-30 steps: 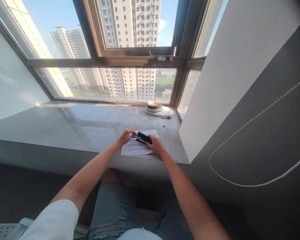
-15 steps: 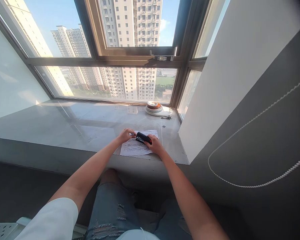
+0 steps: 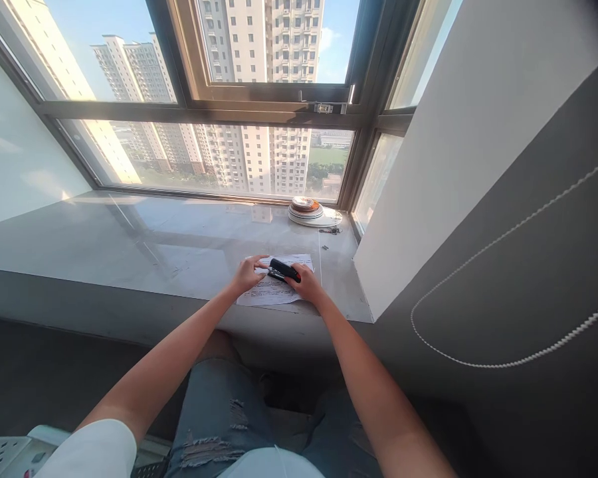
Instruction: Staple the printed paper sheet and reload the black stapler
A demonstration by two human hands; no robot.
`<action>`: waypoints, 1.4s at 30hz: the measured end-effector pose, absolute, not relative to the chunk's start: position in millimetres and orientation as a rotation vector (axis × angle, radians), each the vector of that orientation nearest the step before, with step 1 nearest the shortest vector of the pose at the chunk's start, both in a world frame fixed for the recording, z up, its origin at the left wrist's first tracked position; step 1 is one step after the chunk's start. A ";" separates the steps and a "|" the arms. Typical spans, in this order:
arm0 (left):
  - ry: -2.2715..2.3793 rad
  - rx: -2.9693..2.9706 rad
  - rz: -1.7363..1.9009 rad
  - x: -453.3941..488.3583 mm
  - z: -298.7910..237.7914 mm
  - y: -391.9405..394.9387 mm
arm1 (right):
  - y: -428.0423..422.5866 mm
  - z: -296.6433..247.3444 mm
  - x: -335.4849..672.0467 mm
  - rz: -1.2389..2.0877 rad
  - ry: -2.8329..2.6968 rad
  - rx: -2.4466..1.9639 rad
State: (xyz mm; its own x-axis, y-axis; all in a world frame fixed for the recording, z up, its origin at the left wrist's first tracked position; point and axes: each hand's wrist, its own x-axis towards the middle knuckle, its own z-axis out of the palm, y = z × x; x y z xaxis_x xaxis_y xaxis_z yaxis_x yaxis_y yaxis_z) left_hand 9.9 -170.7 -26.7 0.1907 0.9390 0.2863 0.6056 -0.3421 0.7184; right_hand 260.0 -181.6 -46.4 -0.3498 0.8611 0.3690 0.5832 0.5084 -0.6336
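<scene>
- Gripping the black stapler: the right hand, fingers and thumb closed about its right-hand end.
- Stapler position: extends from the right-hand grip leftward and slightly away from the person; long axis slants from the palm toward the fingertips of the left hand.
- Key relation: right hand sits directly on the stapler's near end; left hand lies just beside the far end, roughly in line with the long axis. Right is therefore the nearer hand, in contact.
- Stapler form: upper arm and lower part appear spread at the left end, the spread facing the left hand.
- Left hand state: thumb and fingers extended toward that end; whether they touch it, or pinch something small, cannot be told at this scale.
- Beneath both hands: paper sheet with dark lines of text, on the sill, its near part showing below the grip on the person's side.
- Beyond the grip, toward the window: stack of dishes; dark cluster just in front of it, to the right; contents unclear.
</scene>
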 end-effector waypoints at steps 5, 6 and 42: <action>1.324 1.833 1.023 34.6 -24.1 -171.1 | -179.3 -44.4 257.8 0.481 -2.071 -1.232; 1.324 1.846 0.994 32.2 -23.5 -170.5 | -179.7 -44.3 257.0 0.482 -2.071 -1.229; 2.074 2.251 0.152 -151.6 -43.2 -168.4 | -57.2 -57.0 165.2 0.339 -2.485 -1.310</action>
State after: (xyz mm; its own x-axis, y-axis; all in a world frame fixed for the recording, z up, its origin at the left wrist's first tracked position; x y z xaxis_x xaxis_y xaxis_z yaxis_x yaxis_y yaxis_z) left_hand -151.6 -168.4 -43.2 0.0806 0.9965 0.0209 0.9889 -0.0825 0.1232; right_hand 165.2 -57.2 -57.0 -0.5333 0.8304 0.1615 0.7568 0.5536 -0.3475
